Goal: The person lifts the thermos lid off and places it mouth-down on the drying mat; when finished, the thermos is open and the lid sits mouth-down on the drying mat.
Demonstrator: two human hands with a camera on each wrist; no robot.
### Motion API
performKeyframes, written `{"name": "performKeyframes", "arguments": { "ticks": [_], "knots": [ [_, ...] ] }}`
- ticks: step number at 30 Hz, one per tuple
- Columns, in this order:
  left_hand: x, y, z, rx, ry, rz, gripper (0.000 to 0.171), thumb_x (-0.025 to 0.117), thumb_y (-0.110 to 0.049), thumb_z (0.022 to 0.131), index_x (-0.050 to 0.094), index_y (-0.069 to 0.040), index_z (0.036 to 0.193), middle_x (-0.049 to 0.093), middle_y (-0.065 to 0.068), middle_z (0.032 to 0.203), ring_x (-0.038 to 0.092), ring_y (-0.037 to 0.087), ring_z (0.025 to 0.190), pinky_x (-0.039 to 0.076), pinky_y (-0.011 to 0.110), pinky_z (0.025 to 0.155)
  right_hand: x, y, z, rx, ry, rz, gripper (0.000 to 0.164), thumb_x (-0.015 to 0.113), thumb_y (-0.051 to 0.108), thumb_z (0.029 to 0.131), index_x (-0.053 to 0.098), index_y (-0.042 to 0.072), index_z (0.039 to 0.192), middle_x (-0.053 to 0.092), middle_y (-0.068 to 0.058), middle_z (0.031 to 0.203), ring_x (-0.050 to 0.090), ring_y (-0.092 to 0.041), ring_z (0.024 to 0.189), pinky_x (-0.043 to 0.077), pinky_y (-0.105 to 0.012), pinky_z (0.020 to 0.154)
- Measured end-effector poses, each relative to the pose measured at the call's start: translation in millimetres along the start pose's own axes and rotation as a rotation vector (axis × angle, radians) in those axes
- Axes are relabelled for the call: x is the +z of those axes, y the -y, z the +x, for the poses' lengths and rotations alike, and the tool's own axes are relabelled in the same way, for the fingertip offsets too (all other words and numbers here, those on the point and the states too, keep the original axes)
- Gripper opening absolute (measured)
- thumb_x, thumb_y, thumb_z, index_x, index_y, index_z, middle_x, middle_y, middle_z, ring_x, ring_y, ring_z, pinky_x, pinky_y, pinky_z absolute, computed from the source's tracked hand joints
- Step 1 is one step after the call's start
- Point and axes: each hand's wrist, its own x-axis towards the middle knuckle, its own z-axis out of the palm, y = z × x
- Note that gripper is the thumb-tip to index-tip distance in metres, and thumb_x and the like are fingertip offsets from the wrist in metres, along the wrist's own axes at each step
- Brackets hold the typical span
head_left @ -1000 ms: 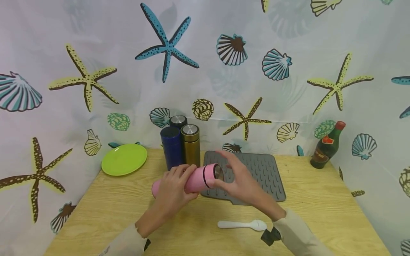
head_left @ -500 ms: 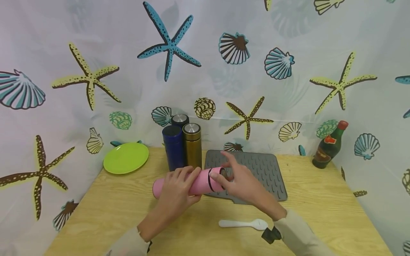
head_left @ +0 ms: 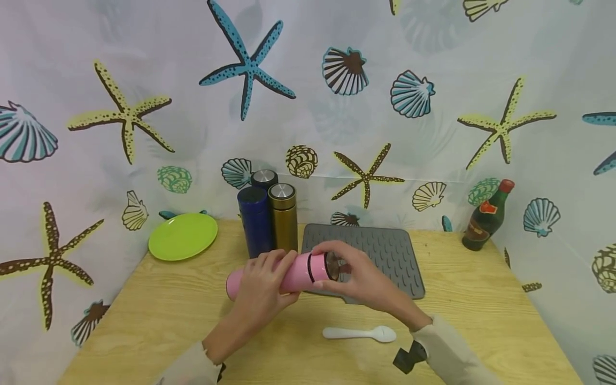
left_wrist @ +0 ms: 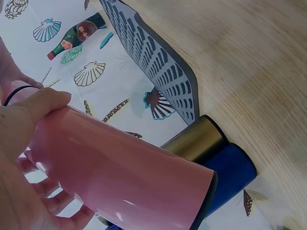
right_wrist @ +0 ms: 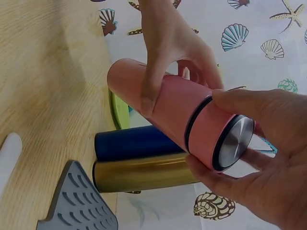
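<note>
Head view: the pink flask (head_left: 299,274) is held above the middle of the table (head_left: 159,321), base toward the left edge, lid (head_left: 320,267) toward the right. The left hand (head_left: 262,280) is clamped round the body; the right hand (head_left: 358,274) has thumb and fingers bent about the lid. A gold flask (head_left: 286,227), blue flask (head_left: 256,219) and black flask (head_left: 265,177) stand upright by the back edge; a grey mat (head_left: 387,256) lies right of them. A spoon (head_left: 358,333) lies toward the front edge.

Left wrist view: thumb and fingers wrap the smooth body. Risk: should that grip slacken, the flask could turn with the lid or slide out.

Right wrist view: the thumb and fingertips pinch the lid's sides; no gap shows at the black ring. Contents cannot be seen. With the flask tilted over, any liquid would probably spill if the lid loosened. A jerk leftward or backward might topple the upright flasks.
</note>
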Motion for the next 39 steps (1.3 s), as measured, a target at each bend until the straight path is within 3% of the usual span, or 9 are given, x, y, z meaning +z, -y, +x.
{"name": "performKeyframes", "arguments": {
  "ticks": [4, 9, 14, 18, 22, 24, 26, 31, 39],
  "knots": [
    [-0.1, -0.4, 0.0, -0.006, -0.001, -0.004, 0.082, 0.1, -0.031, 0.068, 0.063, -0.008, 0.137, 0.064, 0.017, 0.124, 0.061, 0.037, 0.112, 0.054, 0.056, 0.09, -2.4, -0.6, -2.1, -0.086, 0.035, -0.021, 0.053, 0.082, 0.01, 0.091, 0.061, 0.02, 0.139, 0.055, -0.001, 0.151, 0.054, -0.024, 0.136, 0.053, -0.047, 0.107],
    [0.1, -1.3, 0.4, 0.008, -0.009, -0.001, 0.082, 0.101, -0.031, 0.067, 0.063, -0.009, 0.137, 0.064, 0.016, 0.123, 0.062, 0.037, 0.113, 0.054, 0.056, 0.091, -2.3, -3.6, -4.4, -0.125, 0.039, -0.052, 0.052, 0.082, 0.01, 0.091, 0.062, 0.023, 0.137, 0.049, 0.002, 0.155, 0.047, -0.024, 0.144, 0.048, -0.051, 0.113],
    [-0.4, -1.6, 0.2, 0.016, -0.018, 0.001, 0.081, 0.101, -0.029, 0.067, 0.064, -0.009, 0.136, 0.065, 0.017, 0.123, 0.062, 0.037, 0.112, 0.054, 0.057, 0.091, 2.2, -4.9, -5.7, -0.161, -0.001, -0.125, 0.096, 0.084, 0.042, 0.089, 0.026, 0.026, 0.163, 0.02, -0.002, 0.17, 0.027, -0.029, 0.156, 0.037, -0.064, 0.118],
    [0.5, -1.5, -0.8, 0.03, -0.034, 0.01, 0.08, 0.101, -0.028, 0.066, 0.065, -0.01, 0.135, 0.066, 0.016, 0.122, 0.063, 0.036, 0.111, 0.054, 0.056, 0.089, 1.2, -3.1, -6.1, -0.138, -0.095, -0.214, 0.105, 0.062, 0.074, 0.092, 0.005, 0.029, 0.168, 0.009, -0.006, 0.174, 0.027, -0.038, 0.156, 0.039, -0.069, 0.113],
    [1.2, -1.3, -1.9, 0.042, -0.052, 0.024, 0.081, 0.101, -0.028, 0.064, 0.065, -0.01, 0.135, 0.066, 0.015, 0.121, 0.063, 0.035, 0.11, 0.054, 0.054, 0.088, -0.1, -0.5, -7.2, -0.036, -0.146, -0.229, 0.103, 0.051, 0.083, 0.091, 0.001, 0.037, 0.168, 0.016, -0.006, 0.174, 0.055, -0.04, 0.137, 0.059, -0.056, 0.091],
    [0.9, -1.5, -2.1, 0.043, -0.054, 0.028, 0.082, 0.101, -0.028, 0.065, 0.065, -0.01, 0.136, 0.066, 0.015, 0.121, 0.063, 0.035, 0.11, 0.054, 0.054, 0.088, 0.8, -0.5, -7.2, 0.0, -0.14, -0.227, 0.101, 0.054, 0.08, 0.092, 0.001, 0.039, 0.167, 0.02, -0.007, 0.173, 0.065, -0.036, 0.124, 0.062, -0.045, 0.078],
    [0.5, -2.3, -1.8, 0.041, -0.051, 0.025, 0.082, 0.101, -0.029, 0.065, 0.065, -0.01, 0.136, 0.065, 0.015, 0.122, 0.062, 0.035, 0.111, 0.053, 0.054, 0.088, 2.5, -1.7, -7.3, 0.021, -0.136, -0.229, 0.099, 0.056, 0.077, 0.093, 0.001, 0.039, 0.167, 0.027, -0.008, 0.171, 0.07, -0.033, 0.114, 0.061, -0.044, 0.074],
    [-0.8, -4.8, -1.9, 0.031, -0.046, 0.013, 0.082, 0.101, -0.031, 0.066, 0.065, -0.01, 0.137, 0.065, 0.016, 0.123, 0.062, 0.035, 0.111, 0.054, 0.054, 0.089, 8.8, -4.3, -7.3, 0.041, -0.138, -0.201, 0.095, 0.061, 0.067, 0.097, 0.005, 0.035, 0.168, 0.044, -0.011, 0.162, 0.072, -0.029, 0.112, 0.06, -0.052, 0.083],
    [-0.1, -6.8, -1.7, 0.034, -0.067, 0.027, 0.082, 0.101, -0.032, 0.065, 0.065, -0.01, 0.136, 0.065, 0.015, 0.123, 0.062, 0.035, 0.11, 0.054, 0.053, 0.088, 18.0, -0.2, -5.9, 0.132, -0.181, -0.167, 0.079, 0.068, 0.046, 0.101, 0.026, 0.021, 0.162, 0.065, -0.011, 0.123, 0.063, -0.008, 0.07, 0.054, -0.029, 0.063]
  ]
}}
